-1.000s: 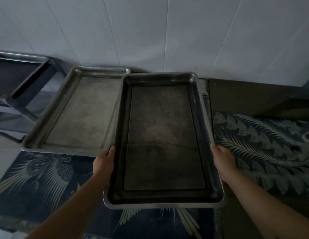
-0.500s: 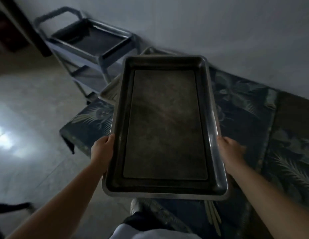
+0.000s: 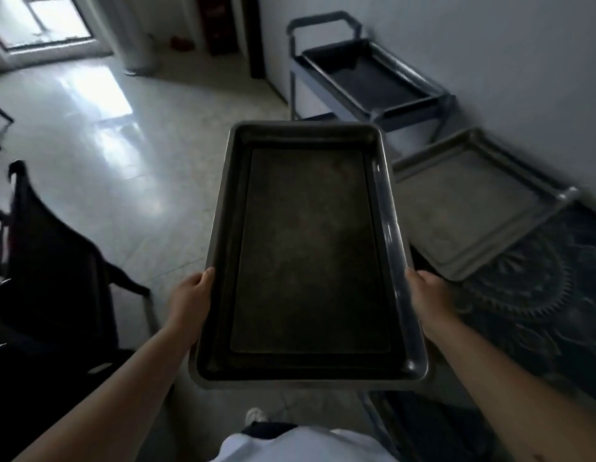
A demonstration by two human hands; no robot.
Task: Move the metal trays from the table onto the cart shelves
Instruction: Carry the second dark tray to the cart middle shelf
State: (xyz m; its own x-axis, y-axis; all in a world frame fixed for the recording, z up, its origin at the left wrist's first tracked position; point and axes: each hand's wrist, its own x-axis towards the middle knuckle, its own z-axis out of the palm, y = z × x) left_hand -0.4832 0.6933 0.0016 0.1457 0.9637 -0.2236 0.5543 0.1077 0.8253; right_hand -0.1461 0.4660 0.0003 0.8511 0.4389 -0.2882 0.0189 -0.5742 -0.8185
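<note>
Pale polished floor tiles [image 3: 130, 181] fill the left of the view, lit by a bright window [image 3: 46, 21] at the far corner, and a dark metal-framed chair [image 3: 56, 261] stands at the left edge, well apart from anything being carried.

Next, the left hand [image 3: 190, 305] is seen gripping the left long rim of a deep, dark rectangular metal tray [image 3: 309, 255]; its thumb is laid over the rim, while the fingers underneath are hidden. The tray is held in the air, roughly level, in front of the body, over the floor and touching nothing else. A grip on both long sides near the close end is judged to be chosen so that the wide tray is kept balanced and its far end can be led forward first.

The right hand [image 3: 429, 298] is clasped on the opposite rim in the same way, thumb on top.

Beyond the tray's far end, a grey metal cart with a handle and rimmed shelves [image 3: 366, 78] is parked against the white wall [image 3: 489, 45]; its top shelf appears bare. The carry toward it is judged to be under way, with the placing not yet done.

Further right, a second, shallower and lighter grey metal tray [image 3: 473, 208] is left lying on the table covered by a dark patterned cloth [image 3: 539, 278], near the cart and not yet moved.
</note>
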